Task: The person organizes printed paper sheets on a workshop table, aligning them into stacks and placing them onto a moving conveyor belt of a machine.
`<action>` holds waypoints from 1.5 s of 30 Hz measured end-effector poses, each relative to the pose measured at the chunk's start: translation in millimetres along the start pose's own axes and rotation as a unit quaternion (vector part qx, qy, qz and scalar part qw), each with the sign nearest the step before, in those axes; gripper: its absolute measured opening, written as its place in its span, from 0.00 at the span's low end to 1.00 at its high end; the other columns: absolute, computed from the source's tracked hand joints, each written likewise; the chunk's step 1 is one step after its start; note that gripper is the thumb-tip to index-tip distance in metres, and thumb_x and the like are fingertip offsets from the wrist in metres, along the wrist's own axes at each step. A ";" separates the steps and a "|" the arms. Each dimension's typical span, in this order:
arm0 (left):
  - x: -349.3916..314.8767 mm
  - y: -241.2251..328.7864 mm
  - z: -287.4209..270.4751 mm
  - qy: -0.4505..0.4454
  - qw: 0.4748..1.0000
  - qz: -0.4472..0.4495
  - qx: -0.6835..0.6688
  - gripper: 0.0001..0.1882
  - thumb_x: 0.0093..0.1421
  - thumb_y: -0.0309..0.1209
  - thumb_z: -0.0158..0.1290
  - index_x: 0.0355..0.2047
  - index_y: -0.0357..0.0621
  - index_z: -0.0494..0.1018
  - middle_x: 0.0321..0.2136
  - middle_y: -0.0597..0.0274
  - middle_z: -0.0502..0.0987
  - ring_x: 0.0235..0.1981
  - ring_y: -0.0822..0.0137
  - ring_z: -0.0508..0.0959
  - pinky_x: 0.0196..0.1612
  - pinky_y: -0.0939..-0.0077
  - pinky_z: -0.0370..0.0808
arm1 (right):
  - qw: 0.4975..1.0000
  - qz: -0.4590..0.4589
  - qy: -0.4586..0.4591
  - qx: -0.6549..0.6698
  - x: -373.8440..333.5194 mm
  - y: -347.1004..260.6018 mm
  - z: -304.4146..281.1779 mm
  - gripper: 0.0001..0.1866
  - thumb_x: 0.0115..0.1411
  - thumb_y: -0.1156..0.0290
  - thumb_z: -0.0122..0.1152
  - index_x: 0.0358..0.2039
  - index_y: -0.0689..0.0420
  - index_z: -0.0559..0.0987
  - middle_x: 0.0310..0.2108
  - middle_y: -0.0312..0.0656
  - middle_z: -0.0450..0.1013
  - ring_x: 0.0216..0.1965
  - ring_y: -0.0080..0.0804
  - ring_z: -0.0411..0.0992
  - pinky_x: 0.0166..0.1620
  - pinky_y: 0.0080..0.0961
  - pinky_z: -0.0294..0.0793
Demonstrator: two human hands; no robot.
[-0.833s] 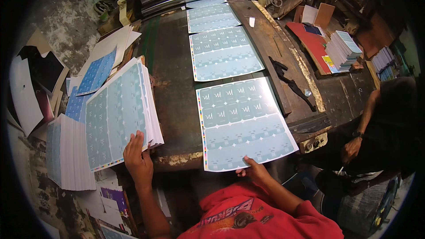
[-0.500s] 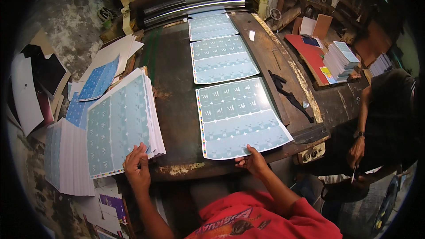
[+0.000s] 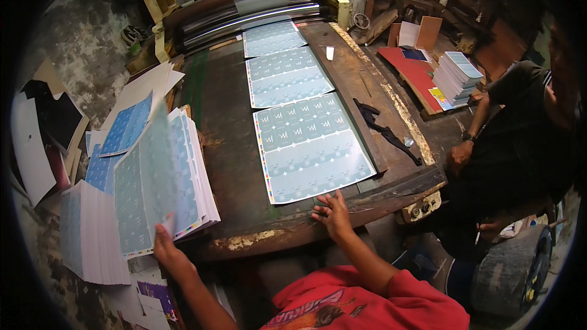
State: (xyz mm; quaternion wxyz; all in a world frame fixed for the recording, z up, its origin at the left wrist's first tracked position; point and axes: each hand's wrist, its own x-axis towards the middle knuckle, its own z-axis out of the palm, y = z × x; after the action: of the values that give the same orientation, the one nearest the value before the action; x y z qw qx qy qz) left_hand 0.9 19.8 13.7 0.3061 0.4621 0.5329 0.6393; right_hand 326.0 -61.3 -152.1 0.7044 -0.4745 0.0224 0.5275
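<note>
My left hand (image 3: 172, 253) pinches the near right edge of a printed pale blue-green sheet (image 3: 143, 177). That sheet is bent up, its right side raised and blurred, over a thick stack of printed sheets (image 3: 194, 174) at the table's left edge. My right hand (image 3: 333, 215) is open with fingers spread and holds nothing. It hovers just off the near edge of another printed sheet (image 3: 315, 153), which lies flat in the middle of the table. Two similar sheets lie in line behind it, the middle one (image 3: 287, 78) just before the far one (image 3: 274, 38), close to the rollers.
Metal rollers (image 3: 257, 18) cross the table's far end. A black strap-like thing (image 3: 385, 125) lies along its right side. Another stack (image 3: 101, 238) stands at lower left. At right, a person in dark clothes (image 3: 520, 140) is close by, near a red board (image 3: 406, 79) bearing stacked sheets.
My right hand has let go of the near sheet's edge and opened. My left hand has moved left, raising the right side of the stack's top sheet. The view has shifted slightly.
</note>
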 end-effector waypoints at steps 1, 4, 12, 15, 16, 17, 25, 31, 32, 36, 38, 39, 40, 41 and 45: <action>-10.4 4.8 -1.9 -0.057 0.995 0.013 0.076 0.22 0.70 0.41 0.45 0.42 0.29 0.77 0.42 0.53 0.79 0.46 0.60 0.75 0.58 0.69 0.65 | 0.999 0.019 -0.049 -0.004 -2.0 -2.9 -0.7 0.36 0.66 0.61 0.53 0.70 0.49 0.49 0.44 0.42 0.73 0.37 0.29 0.72 0.41 0.35 0.78; -35.3 30.1 13.1 -0.212 0.945 0.158 0.195 0.19 0.68 0.39 0.46 0.34 0.39 0.81 0.34 0.58 0.83 0.45 0.59 0.79 0.61 0.59 0.61 | 0.981 0.057 -0.185 -0.031 -11.8 -15.7 -5.5 0.30 0.67 0.59 0.51 0.65 0.58 0.60 0.47 0.43 0.73 0.39 0.26 0.73 0.42 0.31 0.78; -72.4 37.7 31.2 -0.506 0.804 0.216 0.228 0.12 0.58 0.43 0.59 0.34 0.50 0.83 0.42 0.65 0.82 0.55 0.56 0.75 0.66 0.46 0.52 | 0.968 0.077 -0.230 -0.061 -54.2 -37.1 17.3 0.29 0.60 0.65 0.61 0.59 0.62 0.64 0.45 0.45 0.72 0.38 0.31 0.74 0.37 0.29 0.77; -64.6 28.7 30.4 -0.431 0.816 0.296 0.246 0.18 0.58 0.44 0.59 0.41 0.46 0.81 0.50 0.56 0.78 0.61 0.47 0.68 0.66 0.42 0.51 | 0.967 0.118 -0.222 -0.050 -32.6 -21.4 -21.8 0.26 0.59 0.67 0.61 0.55 0.62 0.66 0.42 0.44 0.72 0.35 0.32 0.74 0.31 0.29 0.76; -56.9 28.5 26.6 -0.365 0.834 0.311 0.275 0.20 0.58 0.44 0.59 0.45 0.44 0.79 0.51 0.54 0.77 0.62 0.46 0.67 0.66 0.43 0.52 | 0.974 0.126 -0.181 -0.051 -31.0 -14.0 -29.7 0.21 0.60 0.66 0.60 0.50 0.62 0.68 0.35 0.43 0.73 0.30 0.32 0.73 0.30 0.27 0.73; -49.3 28.2 24.9 -0.297 0.848 0.322 0.300 0.23 0.58 0.45 0.58 0.48 0.42 0.77 0.52 0.52 0.76 0.63 0.45 0.66 0.66 0.44 0.54 | 0.974 0.132 -0.169 -0.071 -29.6 -5.9 -44.3 0.20 0.61 0.66 0.59 0.49 0.62 0.69 0.33 0.43 0.73 0.29 0.32 0.73 0.29 0.27 0.73; -10.4 -12.0 5.8 -0.186 0.850 0.280 0.405 0.18 0.64 0.37 0.53 0.50 0.39 0.76 0.50 0.51 0.77 0.59 0.50 0.71 0.60 0.56 0.63 | 0.959 0.150 -0.161 -0.180 -74.5 20.1 -105.5 0.17 0.67 0.61 0.51 0.45 0.64 0.70 0.30 0.46 0.74 0.28 0.32 0.74 0.31 0.25 0.72; -5.6 -18.9 14.4 -0.106 0.913 0.210 0.332 0.13 0.67 0.32 0.49 0.41 0.36 0.79 0.39 0.54 0.82 0.49 0.53 0.77 0.55 0.62 0.66 | 0.968 0.149 -0.134 -0.152 -86.9 21.0 -102.3 0.20 0.68 0.59 0.50 0.48 0.65 0.69 0.35 0.48 0.75 0.30 0.33 0.75 0.32 0.24 0.73; -4.6 -19.5 16.7 -0.102 0.919 0.186 0.331 0.13 0.67 0.31 0.48 0.41 0.35 0.79 0.39 0.54 0.82 0.48 0.54 0.77 0.54 0.63 0.67 | 0.968 0.152 -0.133 -0.145 -84.7 22.7 -103.9 0.20 0.68 0.59 0.50 0.49 0.65 0.69 0.35 0.48 0.75 0.30 0.33 0.75 0.32 0.25 0.73; -0.8 -35.5 21.1 -0.066 0.955 0.162 0.239 0.13 0.68 0.29 0.47 0.45 0.34 0.75 0.40 0.52 0.80 0.44 0.60 0.77 0.51 0.69 0.70 | 0.973 0.160 -0.115 -0.117 -74.9 20.5 -94.3 0.22 0.67 0.58 0.52 0.51 0.64 0.67 0.36 0.48 0.74 0.31 0.35 0.76 0.33 0.25 0.75; -2.6 -39.1 20.2 -0.069 0.981 0.098 0.152 0.16 0.68 0.28 0.46 0.53 0.34 0.70 0.42 0.50 0.78 0.45 0.65 0.76 0.50 0.72 0.70 | 0.977 0.154 -0.098 -0.111 -65.9 19.1 -89.9 0.23 0.67 0.56 0.52 0.51 0.64 0.67 0.35 0.48 0.74 0.31 0.34 0.76 0.33 0.26 0.76; -3.5 -38.3 18.1 -0.067 0.982 0.098 0.147 0.17 0.68 0.28 0.46 0.55 0.34 0.68 0.42 0.49 0.78 0.45 0.65 0.76 0.51 0.72 0.70 | 0.977 0.151 -0.101 -0.114 -60.6 16.3 -86.5 0.24 0.67 0.56 0.52 0.51 0.64 0.67 0.34 0.49 0.75 0.31 0.35 0.76 0.34 0.27 0.76; -2.4 -41.4 14.9 -0.072 0.977 0.104 0.171 0.17 0.69 0.30 0.45 0.55 0.35 0.68 0.43 0.50 0.77 0.45 0.66 0.75 0.51 0.73 0.70 | 0.976 0.150 -0.104 -0.117 -55.6 12.1 -81.6 0.24 0.67 0.56 0.52 0.51 0.65 0.67 0.34 0.49 0.75 0.31 0.36 0.76 0.35 0.28 0.76; -2.0 -39.4 14.8 -0.076 0.971 0.112 0.199 0.18 0.70 0.32 0.45 0.56 0.36 0.67 0.44 0.52 0.77 0.45 0.68 0.74 0.51 0.74 0.69 | 0.975 0.152 -0.109 -0.118 -51.2 11.1 -78.3 0.24 0.67 0.55 0.52 0.51 0.65 0.67 0.34 0.50 0.75 0.31 0.36 0.76 0.36 0.29 0.76; -4.0 -35.9 21.6 -0.070 0.941 0.181 0.277 0.15 0.67 0.31 0.49 0.49 0.32 0.74 0.43 0.47 0.78 0.45 0.56 0.77 0.52 0.66 0.70 | 0.984 0.118 -0.099 -0.091 -36.0 3.0 -64.8 0.28 0.66 0.50 0.51 0.51 0.65 0.68 0.32 0.50 0.77 0.31 0.36 0.77 0.38 0.29 0.77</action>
State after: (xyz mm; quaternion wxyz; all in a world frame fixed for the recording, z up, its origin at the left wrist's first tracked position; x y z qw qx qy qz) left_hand 18.7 33.6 -21.9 0.0820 0.6609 0.5737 0.4769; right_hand 338.2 -132.1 -170.5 0.5894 -0.4765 -0.0394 0.6512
